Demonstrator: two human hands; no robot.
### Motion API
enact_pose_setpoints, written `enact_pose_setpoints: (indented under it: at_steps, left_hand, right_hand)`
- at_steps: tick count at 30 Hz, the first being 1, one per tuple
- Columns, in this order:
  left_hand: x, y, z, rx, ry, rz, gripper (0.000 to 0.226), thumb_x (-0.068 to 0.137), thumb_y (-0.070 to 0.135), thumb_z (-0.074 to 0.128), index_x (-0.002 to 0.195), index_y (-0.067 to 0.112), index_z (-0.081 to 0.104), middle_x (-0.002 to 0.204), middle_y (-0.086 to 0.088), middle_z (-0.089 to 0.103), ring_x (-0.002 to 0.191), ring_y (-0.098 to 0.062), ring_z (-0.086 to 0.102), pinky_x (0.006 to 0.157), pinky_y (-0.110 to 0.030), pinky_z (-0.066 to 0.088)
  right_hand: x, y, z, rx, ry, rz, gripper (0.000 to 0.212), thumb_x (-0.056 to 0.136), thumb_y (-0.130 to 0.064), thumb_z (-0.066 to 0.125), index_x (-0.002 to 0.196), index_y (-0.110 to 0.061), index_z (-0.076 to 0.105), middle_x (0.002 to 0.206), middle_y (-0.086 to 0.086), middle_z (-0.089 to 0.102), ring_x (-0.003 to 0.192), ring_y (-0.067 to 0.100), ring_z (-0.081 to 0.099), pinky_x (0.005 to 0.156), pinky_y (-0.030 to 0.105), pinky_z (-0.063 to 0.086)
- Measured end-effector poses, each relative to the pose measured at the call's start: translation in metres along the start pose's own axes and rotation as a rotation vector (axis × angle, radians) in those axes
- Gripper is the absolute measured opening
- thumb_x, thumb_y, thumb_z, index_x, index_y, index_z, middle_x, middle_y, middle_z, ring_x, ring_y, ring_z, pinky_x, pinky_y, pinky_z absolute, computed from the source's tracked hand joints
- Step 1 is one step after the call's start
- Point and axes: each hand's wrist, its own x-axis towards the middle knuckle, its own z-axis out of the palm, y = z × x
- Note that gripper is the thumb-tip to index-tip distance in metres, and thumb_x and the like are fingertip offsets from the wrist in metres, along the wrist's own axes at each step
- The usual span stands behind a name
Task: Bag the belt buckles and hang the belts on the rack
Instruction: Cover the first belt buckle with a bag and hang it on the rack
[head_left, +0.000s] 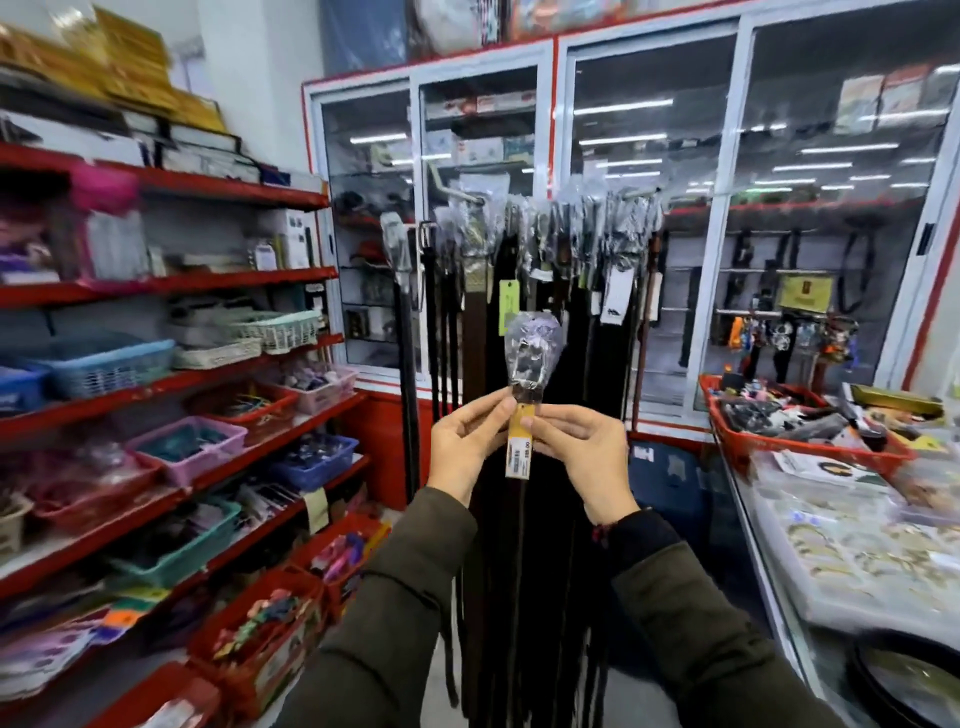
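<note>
I hold a dark belt upright in front of me, its strap hanging down between my forearms. Its buckle sits at the top inside a clear plastic bag. My left hand pinches the belt just under the bag, and my right hand pinches it from the other side. A yellow price tag hangs between my fingers. Behind the belt stands the rack, where several dark belts hang with their buckles in plastic bags.
Red shelves with baskets of small goods run along the left. A glass-door cabinet fills the back wall. On the right a glass counter carries a red basket of items. A blue bin stands on the floor.
</note>
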Motion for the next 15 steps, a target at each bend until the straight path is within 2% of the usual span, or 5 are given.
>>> enact_pose_setpoints:
  at_steps: [3, 7, 10, 15]
  left_hand:
    - [0.022, 0.039, 0.0, 0.01, 0.003, 0.103, 0.02, 0.091, 0.009, 0.071, 0.111, 0.011, 0.074, 0.106, -0.013, 0.078, 0.101, -0.022, 0.074, 0.084, -0.027, 0.061]
    - [0.051, 0.08, 0.005, 0.024, 0.066, 0.196, 0.025, 0.092, 0.014, 0.072, 0.116, 0.011, 0.073, 0.106, -0.006, 0.078, 0.097, -0.015, 0.074, 0.078, -0.026, 0.061]
    - [0.072, 0.1, 0.006, 0.001, 0.135, 0.238, 0.027, 0.091, 0.015, 0.073, 0.118, 0.009, 0.073, 0.11, -0.013, 0.077, 0.103, -0.024, 0.073, 0.086, -0.036, 0.06]
    - [0.089, 0.122, 0.002, -0.053, 0.149, 0.287, 0.029, 0.092, 0.015, 0.071, 0.12, 0.006, 0.072, 0.114, -0.016, 0.076, 0.098, -0.02, 0.073, 0.078, -0.027, 0.062]
  right_hand:
    - [0.027, -0.024, 0.027, 0.08, -0.042, -0.071, 0.027, 0.082, -0.005, 0.079, 0.108, 0.002, 0.076, 0.098, 0.017, 0.08, 0.094, 0.025, 0.078, 0.079, 0.027, 0.063]
    - [0.063, -0.057, 0.061, 0.076, -0.065, -0.155, 0.027, 0.085, -0.001, 0.075, 0.112, 0.007, 0.073, 0.096, 0.015, 0.078, 0.085, 0.019, 0.078, 0.076, 0.027, 0.064]
    - [0.085, -0.074, 0.081, 0.036, -0.078, -0.198, 0.025, 0.086, -0.005, 0.077, 0.11, 0.003, 0.075, 0.1, 0.024, 0.077, 0.092, 0.029, 0.078, 0.076, 0.031, 0.065]
    - [0.101, -0.093, 0.103, 0.049, -0.116, -0.215, 0.025, 0.088, -0.004, 0.075, 0.112, 0.003, 0.074, 0.106, 0.029, 0.075, 0.1, 0.035, 0.075, 0.079, 0.036, 0.065]
